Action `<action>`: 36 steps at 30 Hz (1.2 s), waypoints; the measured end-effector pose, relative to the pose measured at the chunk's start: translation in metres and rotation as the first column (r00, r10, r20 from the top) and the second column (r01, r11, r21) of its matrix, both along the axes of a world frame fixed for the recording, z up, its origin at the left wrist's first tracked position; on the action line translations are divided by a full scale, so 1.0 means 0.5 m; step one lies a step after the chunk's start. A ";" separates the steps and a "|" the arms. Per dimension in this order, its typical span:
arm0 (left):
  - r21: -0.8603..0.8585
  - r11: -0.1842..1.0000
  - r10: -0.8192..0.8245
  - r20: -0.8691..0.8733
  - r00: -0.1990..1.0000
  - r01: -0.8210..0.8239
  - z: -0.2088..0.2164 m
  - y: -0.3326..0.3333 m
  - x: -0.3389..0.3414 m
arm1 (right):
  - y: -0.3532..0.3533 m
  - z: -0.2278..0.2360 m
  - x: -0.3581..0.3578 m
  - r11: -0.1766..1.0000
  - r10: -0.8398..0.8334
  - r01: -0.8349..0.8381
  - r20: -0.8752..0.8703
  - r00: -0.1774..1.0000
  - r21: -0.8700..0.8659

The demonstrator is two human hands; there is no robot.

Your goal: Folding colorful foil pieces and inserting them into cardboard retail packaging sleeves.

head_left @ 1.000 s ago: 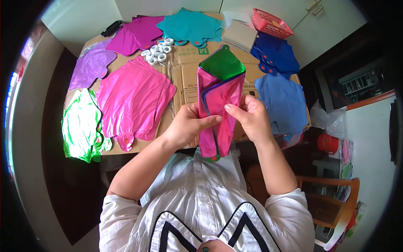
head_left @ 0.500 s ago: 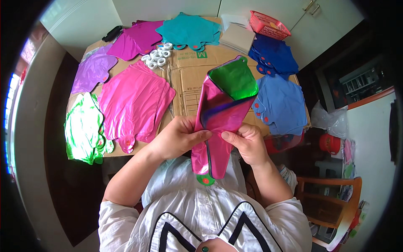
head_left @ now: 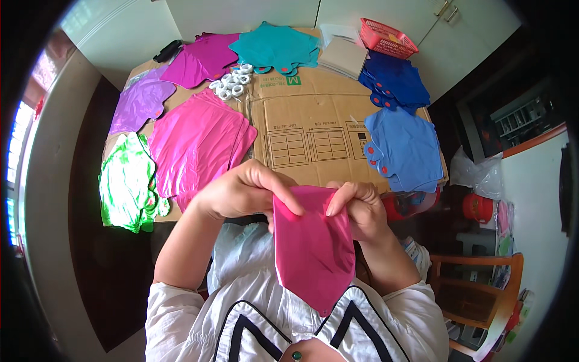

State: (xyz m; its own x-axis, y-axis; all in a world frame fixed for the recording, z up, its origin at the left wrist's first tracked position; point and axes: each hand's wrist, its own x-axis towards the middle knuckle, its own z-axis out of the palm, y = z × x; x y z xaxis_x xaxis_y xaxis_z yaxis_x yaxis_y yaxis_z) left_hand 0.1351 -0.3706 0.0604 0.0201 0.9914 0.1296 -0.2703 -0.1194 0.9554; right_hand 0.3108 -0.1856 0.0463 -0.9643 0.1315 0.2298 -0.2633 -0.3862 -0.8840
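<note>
A folded, uninflated pink foil balloon (head_left: 316,253) hangs between my hands, its pointed end toward my chest. My left hand (head_left: 244,193) grips its upper left part, with the forefinger laid along the pink face. At the upper right edge my right hand (head_left: 365,211) pinches the foil between thumb and curled fingers. Only a plain pink side of it shows. Left of my hands, on the cardboard-covered table, lies a stack of flat pink foil balloons (head_left: 196,142). Beside it are shiny green balloons (head_left: 128,181). To the right are light blue balloons (head_left: 404,148) with red dots on their tabs.
Around the cardboard (head_left: 301,111) lie purple (head_left: 142,102), magenta (head_left: 199,60), teal (head_left: 274,48) and dark blue balloons (head_left: 398,78). Several white ribbon rolls (head_left: 231,84) sit near the back. A red basket (head_left: 386,39) stands behind, a wooden chair (head_left: 476,260) at the right.
The balloon has been flipped from standing upright to hanging toward my chest. Its green and purple surfaces no longer show. My left forefinger now lies over its pink face.
</note>
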 end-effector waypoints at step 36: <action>-0.384 0.773 0.450 -0.230 0.863 -0.505 -0.034 -0.017 0.085 | 0.049 -0.032 0.007 0.939 -0.010 -0.162 0.497 0.868 0.303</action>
